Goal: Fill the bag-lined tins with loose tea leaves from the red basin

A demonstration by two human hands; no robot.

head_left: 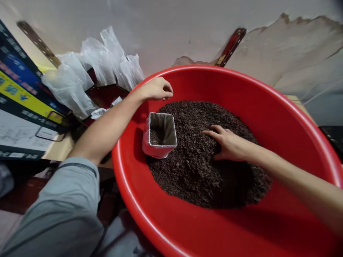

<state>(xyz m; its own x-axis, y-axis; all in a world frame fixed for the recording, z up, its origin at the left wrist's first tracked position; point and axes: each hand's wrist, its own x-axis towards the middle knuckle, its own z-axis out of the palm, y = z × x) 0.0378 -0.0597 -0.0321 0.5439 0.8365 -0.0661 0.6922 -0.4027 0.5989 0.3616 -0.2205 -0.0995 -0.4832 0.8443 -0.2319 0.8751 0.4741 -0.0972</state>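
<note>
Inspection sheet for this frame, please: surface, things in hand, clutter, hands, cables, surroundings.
Surface: red basin, its floor partly covered by a heap of dark soil.
Things: small square bag pot, open, a little soil inside, standing at the heap's edge.
Clutter: clear plastic bags beside the basin.
Hands: left hand loosely curled above the basin, holding nothing visible; right hand flat on the soil.
Cables: nothing seen.
Surroundings: pale peeling wall, printed carton at left.

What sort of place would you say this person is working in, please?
Probably a makeshift indoor potting corner: a red basin heaped with dark soil, a small square bag, and a peeling wall.
</note>
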